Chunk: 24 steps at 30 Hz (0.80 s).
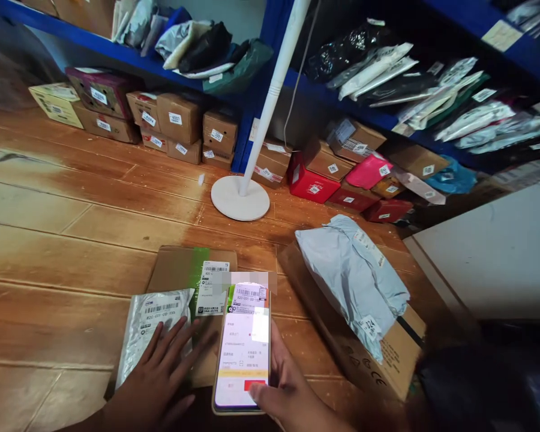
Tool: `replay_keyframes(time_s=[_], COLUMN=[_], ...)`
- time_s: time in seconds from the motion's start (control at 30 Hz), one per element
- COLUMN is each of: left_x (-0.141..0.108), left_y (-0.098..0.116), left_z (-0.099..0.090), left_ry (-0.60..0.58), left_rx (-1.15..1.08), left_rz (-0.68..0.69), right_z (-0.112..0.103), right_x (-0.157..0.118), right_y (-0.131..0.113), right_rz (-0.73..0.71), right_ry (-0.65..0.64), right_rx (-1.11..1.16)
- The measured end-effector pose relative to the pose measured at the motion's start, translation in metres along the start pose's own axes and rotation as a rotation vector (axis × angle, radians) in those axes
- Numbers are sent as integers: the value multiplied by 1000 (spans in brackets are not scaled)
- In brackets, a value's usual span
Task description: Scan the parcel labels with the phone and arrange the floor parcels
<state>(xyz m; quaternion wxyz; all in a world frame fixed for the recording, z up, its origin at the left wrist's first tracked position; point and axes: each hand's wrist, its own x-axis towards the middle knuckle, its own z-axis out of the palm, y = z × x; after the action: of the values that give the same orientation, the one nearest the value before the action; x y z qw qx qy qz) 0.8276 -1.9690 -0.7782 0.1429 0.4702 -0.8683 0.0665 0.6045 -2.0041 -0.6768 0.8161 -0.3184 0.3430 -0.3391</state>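
The phone (240, 360) was a slim, pale-edged slab with a lit screen, held in the near middle of the scene above a flat cardboard box (173, 267). Its screen showed a camera view of a barcode label at the far end, white rows of small text below, a yellowish strip, and a red button at the near end; the lines were mostly too small to read. Its long axis ran from near to far, the far end leaning slightly right, and the screen faced up. The right hand (292, 384) was clamped on the phone from the right, its thumb over the red button. The left hand (155, 372) had its fingers spread apart over a whitish plastic packet (132, 345); whether they pressed it, I could not tell. The packet lay on the box's left part, its barcode label bearing a code ending "001-00-155". Green tape (200, 261) crossed the box beside a white label (210, 300), partly hidden by a blurred patch. To the right, a pale grey plastic bag (346, 270) rested on a larger carton (387, 360) printed with a CE mark. Farther off, a white pole stood on a round base (229, 201), before labelled boxes (175, 129) along blue shelving (252, 153).
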Motion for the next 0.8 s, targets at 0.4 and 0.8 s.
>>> replay_keyframes(time_s=[0.4, 0.8], left_x=[9, 5], left_y=[12, -7], left_z=[-26, -25], left_ry=[189, 160], left_rx=[-530, -603], left_rz=[187, 59], right_z=[-14, -24], right_x=[-3, -2], right_y=[4, -6], right_rz=[-30, -5], right_ry=[23, 67], right_rx=[-8, 283])
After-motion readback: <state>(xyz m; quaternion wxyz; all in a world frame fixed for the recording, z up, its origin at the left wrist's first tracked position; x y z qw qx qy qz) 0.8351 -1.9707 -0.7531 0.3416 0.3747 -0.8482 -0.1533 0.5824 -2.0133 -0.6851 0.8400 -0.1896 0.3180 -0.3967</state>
